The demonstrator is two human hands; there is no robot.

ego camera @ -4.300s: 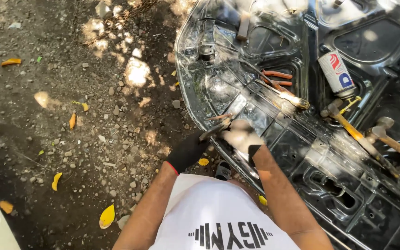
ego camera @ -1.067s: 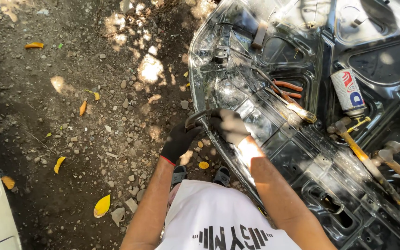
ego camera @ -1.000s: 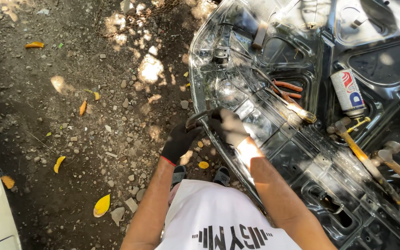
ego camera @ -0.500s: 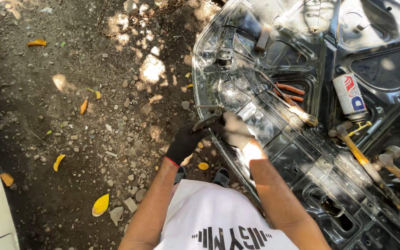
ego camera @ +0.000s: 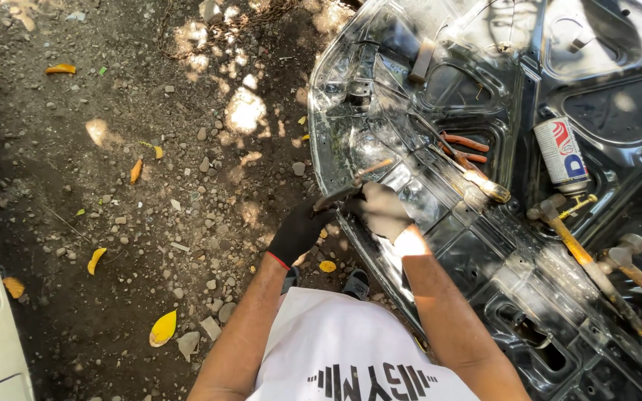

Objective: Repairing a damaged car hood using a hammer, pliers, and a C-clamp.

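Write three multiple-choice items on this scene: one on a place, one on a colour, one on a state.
1. Where does the spray can lie?
A. on the metal panel
B. on the gravel ground
C. in the left hand

2. What colour is the glove on the left hand?
A. white
B. black
C. yellow

3. How do the hands hold the dark bar tool?
A. only the right hand grips it
B. neither touches it
C. both hands grip it at the panel's edge

Answers: 1 A, the can rests in a hollow of the panel, right of the hands. 2 B, the left glove is black; the right hand wears a pale one. 3 C, both gloved hands close on the bar.
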